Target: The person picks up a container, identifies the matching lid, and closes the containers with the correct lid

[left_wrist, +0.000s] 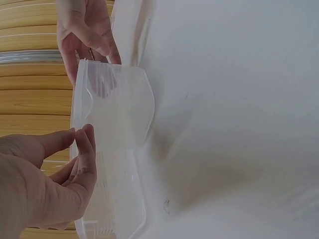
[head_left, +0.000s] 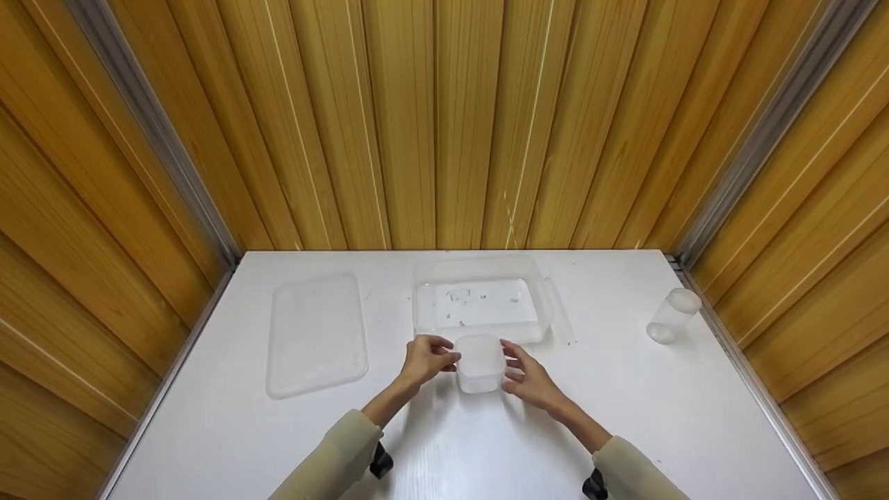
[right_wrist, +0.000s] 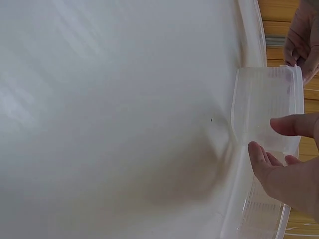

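Note:
A small translucent plastic container (head_left: 480, 382) with a whitish lid (head_left: 479, 353) is between both hands at the front edge of a larger clear container. My left hand (head_left: 425, 361) is at its left side; in the left wrist view, thumb and forefinger pinch the lid's rim. On the opposite side is my right hand (head_left: 533, 380), with fingers spread along the wall. The right wrist view shows a gap between that thumb and the fingers (right_wrist: 256, 157). I cannot tell whether the small container's base touches the table.
Behind stands the large clear container (head_left: 544, 326), small dark specks showing inside. A large translucent lid (head_left: 316, 337) lies flat at the left. Along the container's right side lies a thin clear strip (head_left: 560, 310). A clear jar (head_left: 674, 316) is near the table's right edge.

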`<state>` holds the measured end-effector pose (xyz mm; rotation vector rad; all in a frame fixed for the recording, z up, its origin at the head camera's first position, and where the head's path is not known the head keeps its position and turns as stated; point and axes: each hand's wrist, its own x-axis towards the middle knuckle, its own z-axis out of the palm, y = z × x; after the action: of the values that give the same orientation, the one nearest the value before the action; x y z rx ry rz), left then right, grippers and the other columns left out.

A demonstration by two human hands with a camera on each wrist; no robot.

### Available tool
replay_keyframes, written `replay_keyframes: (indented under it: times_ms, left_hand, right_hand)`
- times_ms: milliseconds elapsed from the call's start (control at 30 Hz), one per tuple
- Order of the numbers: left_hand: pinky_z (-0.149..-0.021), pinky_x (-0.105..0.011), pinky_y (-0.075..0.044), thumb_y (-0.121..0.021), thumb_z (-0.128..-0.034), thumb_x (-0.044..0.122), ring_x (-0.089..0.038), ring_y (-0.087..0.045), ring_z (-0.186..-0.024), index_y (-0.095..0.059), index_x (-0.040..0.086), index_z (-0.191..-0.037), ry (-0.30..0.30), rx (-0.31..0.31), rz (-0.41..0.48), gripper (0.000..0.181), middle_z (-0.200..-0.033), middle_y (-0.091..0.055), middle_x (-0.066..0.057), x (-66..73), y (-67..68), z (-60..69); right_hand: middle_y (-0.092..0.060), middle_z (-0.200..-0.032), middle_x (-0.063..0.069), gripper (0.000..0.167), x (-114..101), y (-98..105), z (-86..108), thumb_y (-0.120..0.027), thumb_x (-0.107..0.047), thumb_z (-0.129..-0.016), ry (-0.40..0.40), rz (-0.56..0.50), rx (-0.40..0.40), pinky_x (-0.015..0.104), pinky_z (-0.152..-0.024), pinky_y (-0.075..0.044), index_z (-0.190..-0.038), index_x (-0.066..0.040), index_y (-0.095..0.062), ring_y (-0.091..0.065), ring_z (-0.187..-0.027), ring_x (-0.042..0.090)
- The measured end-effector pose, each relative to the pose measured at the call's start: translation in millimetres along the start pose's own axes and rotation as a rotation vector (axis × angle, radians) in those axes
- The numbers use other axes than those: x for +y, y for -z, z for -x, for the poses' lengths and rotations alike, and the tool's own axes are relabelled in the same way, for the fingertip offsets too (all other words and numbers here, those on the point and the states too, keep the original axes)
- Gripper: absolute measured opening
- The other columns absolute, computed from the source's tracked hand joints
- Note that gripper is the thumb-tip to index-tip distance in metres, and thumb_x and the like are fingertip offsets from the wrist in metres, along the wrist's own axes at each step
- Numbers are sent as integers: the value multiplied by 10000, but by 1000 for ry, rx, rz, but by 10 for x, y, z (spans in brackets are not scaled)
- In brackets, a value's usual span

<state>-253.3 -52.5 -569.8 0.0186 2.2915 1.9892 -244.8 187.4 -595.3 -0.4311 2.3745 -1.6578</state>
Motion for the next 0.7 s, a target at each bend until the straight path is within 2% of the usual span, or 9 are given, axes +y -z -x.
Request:
replay_keyframes:
  times_ms: [100, 200, 433, 567, 700]
  left_hand:
    - [-712, -382, -651, -741, -836, -87, -185, -733, -628, -672, -189, -1030, -8, -2, 13, 230, -740, -693, -118, 7, -11, 3]
    - [-727, -408, -650, -744, -838, -75, -192, -738, -636, -673, -184, -1032, -13, -7, 10, 234, -740, -691, -109, 8, -16, 9]
    - [-705, -374, -651, -744, -842, -61, -143, -716, -613, -674, -182, -1039, -20, -15, -1, 241, -745, -701, -118, -10, -19, 27]
    - [-701, -336, -648, -745, -848, -57, -180, -738, -641, -679, -180, -1056, -27, -31, -6, 251, -753, -698, -115, -15, -17, 34]
    - [-712, -338, -649, -732, -858, -51, -225, -755, -670, -679, -177, -1076, -32, -40, -6, 257, -765, -700, -123, -13, -20, 56]
  right_hand:
    - [-360, -1553, 348, 929, 18, -29, 2, -770, 53, -796, -33, -1, -12, 556, -1164, -402, -1577, 28, -269, -412, -1409, 546]
    - [-385, -1550, 331, 984, 38, -60, -8, -847, -22, -787, -39, 2, 3, 545, -1179, -385, -1581, 19, -267, -408, -1419, 537]
    - [-467, -1499, 312, 954, 93, -91, -26, -886, -89, -777, -21, -16, 43, 521, -1153, -427, -1542, 50, -332, -469, -1388, 502]
    - [-447, -1531, 308, 945, 123, -84, -24, -881, -120, -791, -9, -34, 37, 533, -1172, -397, -1544, 47, -336, -428, -1429, 495]
    - [-465, -1526, 290, 917, 134, -78, -2, -873, -119, -798, -12, -45, 33, 537, -1157, -421, -1540, 32, -355, -418, -1438, 492]
